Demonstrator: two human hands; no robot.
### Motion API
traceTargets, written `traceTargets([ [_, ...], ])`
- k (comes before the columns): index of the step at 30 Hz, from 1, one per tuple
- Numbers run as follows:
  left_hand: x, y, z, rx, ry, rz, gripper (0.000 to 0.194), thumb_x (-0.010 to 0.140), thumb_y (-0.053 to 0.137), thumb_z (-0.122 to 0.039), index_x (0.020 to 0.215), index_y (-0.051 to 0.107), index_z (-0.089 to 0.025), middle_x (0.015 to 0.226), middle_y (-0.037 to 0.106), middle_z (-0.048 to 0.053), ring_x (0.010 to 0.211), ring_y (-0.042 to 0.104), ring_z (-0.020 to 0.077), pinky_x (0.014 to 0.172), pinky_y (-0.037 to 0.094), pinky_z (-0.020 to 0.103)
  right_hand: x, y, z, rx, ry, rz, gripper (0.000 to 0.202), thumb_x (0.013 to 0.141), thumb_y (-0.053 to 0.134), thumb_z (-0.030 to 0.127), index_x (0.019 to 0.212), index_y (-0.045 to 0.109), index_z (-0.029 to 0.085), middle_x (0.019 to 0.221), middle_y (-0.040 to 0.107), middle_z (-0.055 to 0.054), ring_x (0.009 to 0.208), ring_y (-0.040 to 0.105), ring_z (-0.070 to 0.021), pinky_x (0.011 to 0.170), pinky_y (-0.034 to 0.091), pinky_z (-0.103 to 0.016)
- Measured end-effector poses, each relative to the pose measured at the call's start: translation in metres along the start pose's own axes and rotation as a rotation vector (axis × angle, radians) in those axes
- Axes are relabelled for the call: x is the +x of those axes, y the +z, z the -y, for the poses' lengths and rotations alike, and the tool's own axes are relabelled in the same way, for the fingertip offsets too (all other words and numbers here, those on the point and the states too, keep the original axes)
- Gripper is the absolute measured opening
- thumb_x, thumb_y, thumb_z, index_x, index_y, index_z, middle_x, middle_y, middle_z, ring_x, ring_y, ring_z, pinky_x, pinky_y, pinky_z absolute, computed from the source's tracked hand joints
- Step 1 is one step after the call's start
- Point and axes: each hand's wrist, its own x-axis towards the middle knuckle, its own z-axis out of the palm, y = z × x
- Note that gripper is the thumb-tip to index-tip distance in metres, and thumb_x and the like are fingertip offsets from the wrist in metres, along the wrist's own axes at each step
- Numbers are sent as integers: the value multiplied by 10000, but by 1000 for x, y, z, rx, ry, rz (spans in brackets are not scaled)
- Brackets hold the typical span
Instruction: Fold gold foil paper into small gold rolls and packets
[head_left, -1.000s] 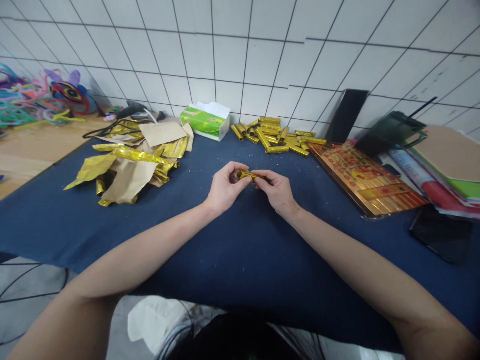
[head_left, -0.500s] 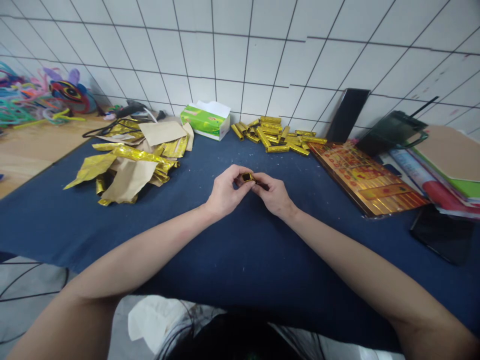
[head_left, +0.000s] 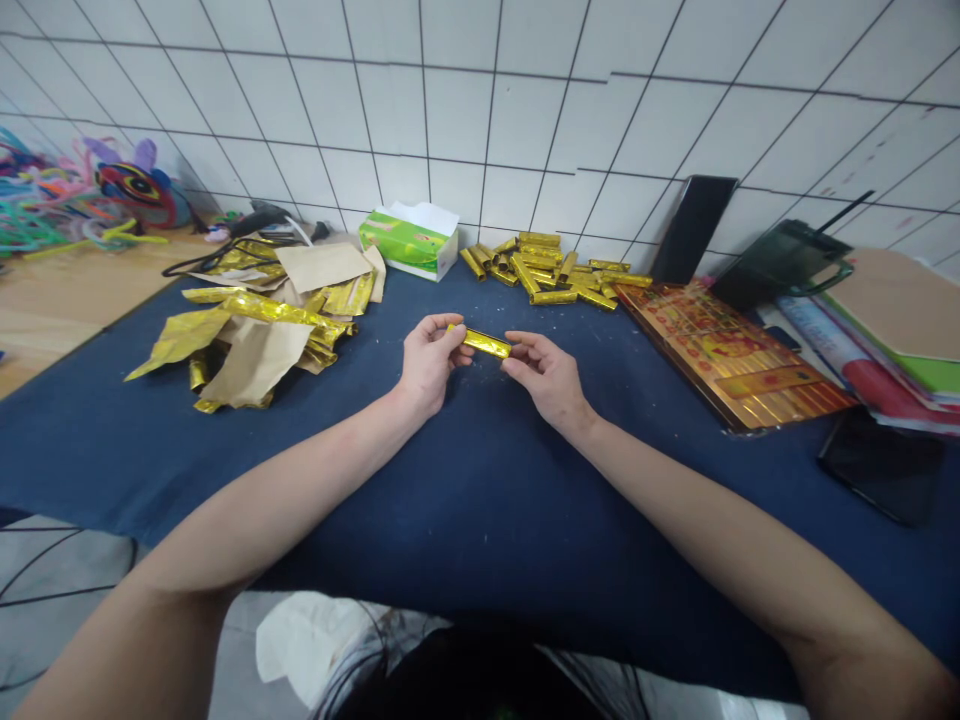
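Note:
A short gold foil paper tube (head_left: 487, 343) lies level between my two hands, above the dark blue cloth. My left hand (head_left: 429, 362) pinches its left end between thumb and fingers. At the other end, the thumb and forefinger of my right hand (head_left: 551, 375) are parted around the tip of the tube; whether they touch it I cannot tell. A pile of similar gold tubes (head_left: 541, 268) lies beyond my hands, near the wall.
Gold foil and brown paper sheets (head_left: 259, 355) are heaped on the left. A green tissue pack (head_left: 409, 242) stands at the back. To the right lie a red-gold printed packet (head_left: 739, 350), a dark phone-like slab (head_left: 879, 468) and a dark translucent container (head_left: 784, 262).
The tube has turned from end-on to lengthwise across my view. My hands have moved apart, the left one shifting left, and my right fingers have loosened from the tube.

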Motion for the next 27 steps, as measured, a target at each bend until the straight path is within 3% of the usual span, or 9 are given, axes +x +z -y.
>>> traceTargets([
  [13,-1,-2,9,173,-69,189,132,648,657,-176,747,600,-110,567,583,-14,476,536,59,462,440,170,1,-2,-1,-31,38,-46,261,723,607,354,901,680,178,680,669,-12,564,608,-126,610,512,-305],
  [20,-3,-1,10,248,-60,207,102,654,661,-191,669,600,-110,522,580,-10,461,528,60,464,428,172,0,-2,1,-44,36,-35,220,731,595,356,804,681,167,703,678,-18,547,613,-121,571,517,-281],
  [27,-5,1,9,283,-42,203,112,644,666,-193,650,586,-114,494,563,-17,426,498,57,434,405,172,0,-2,3,-15,72,26,243,725,599,372,847,667,172,667,657,-3,528,598,-113,554,506,-275],
])
